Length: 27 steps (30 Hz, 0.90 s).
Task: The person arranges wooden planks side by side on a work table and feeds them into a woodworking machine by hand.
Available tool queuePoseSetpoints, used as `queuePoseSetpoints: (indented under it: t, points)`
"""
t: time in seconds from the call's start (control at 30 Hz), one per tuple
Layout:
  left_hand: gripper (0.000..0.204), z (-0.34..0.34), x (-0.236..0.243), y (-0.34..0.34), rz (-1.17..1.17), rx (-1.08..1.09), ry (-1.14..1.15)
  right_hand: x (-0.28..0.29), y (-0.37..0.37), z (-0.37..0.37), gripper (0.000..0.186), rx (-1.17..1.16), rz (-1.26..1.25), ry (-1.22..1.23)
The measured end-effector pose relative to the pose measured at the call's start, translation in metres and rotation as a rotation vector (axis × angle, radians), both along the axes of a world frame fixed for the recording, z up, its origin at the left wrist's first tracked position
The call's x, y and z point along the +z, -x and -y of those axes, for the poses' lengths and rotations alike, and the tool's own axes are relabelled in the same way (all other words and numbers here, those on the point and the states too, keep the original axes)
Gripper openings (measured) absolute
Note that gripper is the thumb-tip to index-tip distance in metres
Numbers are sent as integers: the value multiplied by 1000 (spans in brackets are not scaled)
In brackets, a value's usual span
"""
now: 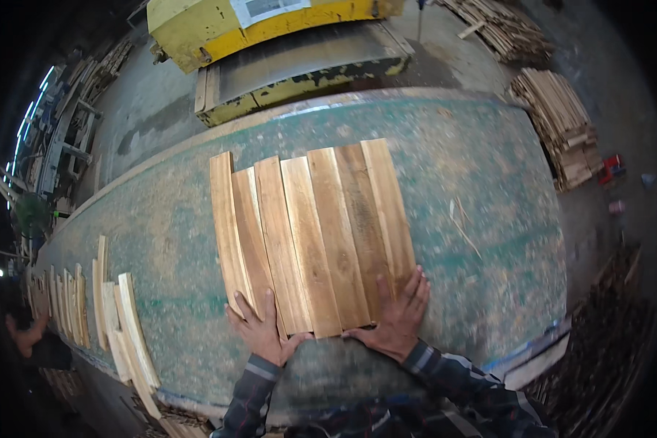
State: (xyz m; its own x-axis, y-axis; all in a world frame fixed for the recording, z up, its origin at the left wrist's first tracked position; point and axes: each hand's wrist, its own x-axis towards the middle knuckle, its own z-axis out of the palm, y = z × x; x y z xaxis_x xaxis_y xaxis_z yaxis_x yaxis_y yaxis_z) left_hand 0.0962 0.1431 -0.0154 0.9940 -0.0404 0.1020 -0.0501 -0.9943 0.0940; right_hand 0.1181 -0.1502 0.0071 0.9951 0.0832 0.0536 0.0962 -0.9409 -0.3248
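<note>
Several wooden boards [315, 248] lie side by side in a row on the worn green tabletop [474, 175], their far ends uneven. My left hand [261, 334] rests at the near left corner of the row, fingers spread over the leftmost boards and thumb along the near ends. At the near right corner, my right hand [396, 325] lies with fingers stretched along the outer board's edge, its thumb at the near ends too. Narrow gaps show between some boards toward the left. The second board from the left sits lower at its far end than its neighbours.
Loose wooden strips [128, 321] lie along the table's left side, by another person's hand [33, 332]. Beyond the far edge stands a yellow machine [270, 36] with a flat bed. Stacked boards [558, 124] sit at the far right. A thin splinter [466, 228] lies on the table.
</note>
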Motion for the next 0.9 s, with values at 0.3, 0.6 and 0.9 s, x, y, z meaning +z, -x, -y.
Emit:
queuePoseSetpoints:
  t: [0.3, 0.6, 0.9]
  points:
    - [113, -16, 16, -452, 68, 237, 36, -2, -445, -10, 126, -5, 312, -72]
    - [59, -41, 5, -194, 199, 212, 65, 4, -240, 18, 19, 509, 118, -451]
    - [58, -164, 32, 211, 61, 779, -81, 25, 69, 6, 30, 57, -188, -903]
